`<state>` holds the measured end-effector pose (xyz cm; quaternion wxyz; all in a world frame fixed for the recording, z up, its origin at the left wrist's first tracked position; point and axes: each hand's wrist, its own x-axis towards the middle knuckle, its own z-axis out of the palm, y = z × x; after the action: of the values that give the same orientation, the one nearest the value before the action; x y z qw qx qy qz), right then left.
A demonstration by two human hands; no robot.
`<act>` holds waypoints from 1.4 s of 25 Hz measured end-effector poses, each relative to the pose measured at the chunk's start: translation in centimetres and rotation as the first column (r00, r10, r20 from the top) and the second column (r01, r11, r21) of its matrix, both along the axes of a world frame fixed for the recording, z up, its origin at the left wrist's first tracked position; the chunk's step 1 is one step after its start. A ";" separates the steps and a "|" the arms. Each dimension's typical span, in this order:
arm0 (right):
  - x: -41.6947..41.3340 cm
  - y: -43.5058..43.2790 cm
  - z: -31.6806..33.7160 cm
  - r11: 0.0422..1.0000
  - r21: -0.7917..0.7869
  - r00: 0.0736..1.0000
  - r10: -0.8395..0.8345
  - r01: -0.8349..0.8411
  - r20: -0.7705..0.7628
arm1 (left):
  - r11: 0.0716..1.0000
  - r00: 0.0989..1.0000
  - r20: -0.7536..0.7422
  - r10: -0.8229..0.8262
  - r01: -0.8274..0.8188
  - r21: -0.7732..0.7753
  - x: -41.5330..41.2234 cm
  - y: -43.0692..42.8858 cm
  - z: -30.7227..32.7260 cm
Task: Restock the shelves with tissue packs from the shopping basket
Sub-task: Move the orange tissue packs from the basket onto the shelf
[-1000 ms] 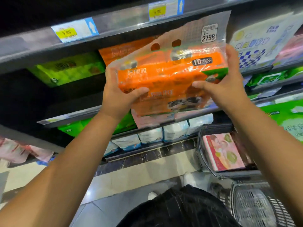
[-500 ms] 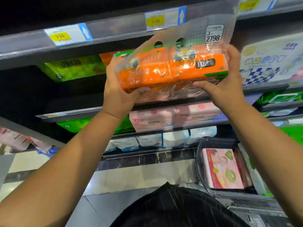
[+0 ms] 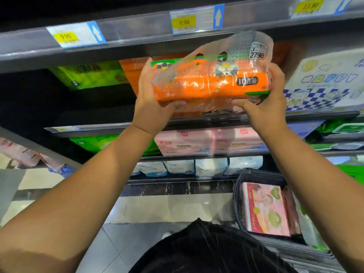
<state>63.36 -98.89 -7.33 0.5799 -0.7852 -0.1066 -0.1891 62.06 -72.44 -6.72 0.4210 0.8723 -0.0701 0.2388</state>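
Two hands are gripping, left hand [image 3: 149,101] and right hand [image 3: 267,109], one orange tissue pack [image 3: 208,87]. Three price labels [image 3: 184,22] are showing overhead. Two pink packs [image 3: 183,141] are sitting below. One shopping basket [image 3: 238,194] is standing alongside.

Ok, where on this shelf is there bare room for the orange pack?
Seemingly bare dark shelf left of the left hand, before the green pack. Crowded: stocked orange packs behind the held orange pack; checkered pack close by the right hand.

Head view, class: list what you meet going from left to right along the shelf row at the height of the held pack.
Green tissue pack → left hand → orange tissue pack → right hand → blue-checkered pack.
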 end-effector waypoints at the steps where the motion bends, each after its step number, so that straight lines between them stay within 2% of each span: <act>1: 0.2 0.0 -0.5 1.000 -0.010 1.000 0.005 -0.005 -0.025 | 1.000 1.000 -0.020 0.008 -0.009 -0.002 0.2 -0.2 -0.5; 6: 2.2 0.2 -1.0 0.999 -0.017 0.999 0.029 -0.030 -0.030 | 0.992 0.994 -0.096 0.058 -0.069 -0.106 1.4 -1.0 -0.9; 9: 4.0 0.0 -0.7 0.999 -0.030 0.999 0.032 -0.033 -0.045 | 0.968 0.982 -0.186 0.016 -0.062 -0.244 2.7 -0.9 0.0; 16: 6.5 0.4 -1.6 0.997 -0.078 0.965 -0.028 0.008 -0.260 | 0.927 0.920 -0.388 0.045 -0.184 -0.328 4.2 -1.4 0.8; 19: 7.2 0.3 -1.8 0.993 -0.114 0.943 -0.040 0.002 -0.330 | 0.923 0.880 -0.467 0.085 -0.246 -0.294 4.9 -2.0 0.8; 26: 9.1 -0.2 -1.8 0.983 -0.182 0.921 -0.071 0.001 -0.383 | 0.909 0.809 -0.567 0.153 -0.340 -0.240 7.1 -3.2 1.7; 32: 9.2 -1.3 -3.2 0.990 -0.100 0.948 -0.126 0.100 -0.291 | 0.881 0.795 -0.586 0.159 -0.382 -0.279 7.8 -4.7 1.6; 35: 9.1 -1.6 -3.6 0.991 -0.081 0.955 -0.124 0.106 -0.270 | 0.884 0.792 -0.581 0.189 -0.395 -0.251 8.4 -5.2 1.1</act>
<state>72.45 -100.51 -10.93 0.5511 -0.8273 0.0145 -0.1083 70.44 -77.62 -5.60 0.5325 0.8114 0.2345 0.0549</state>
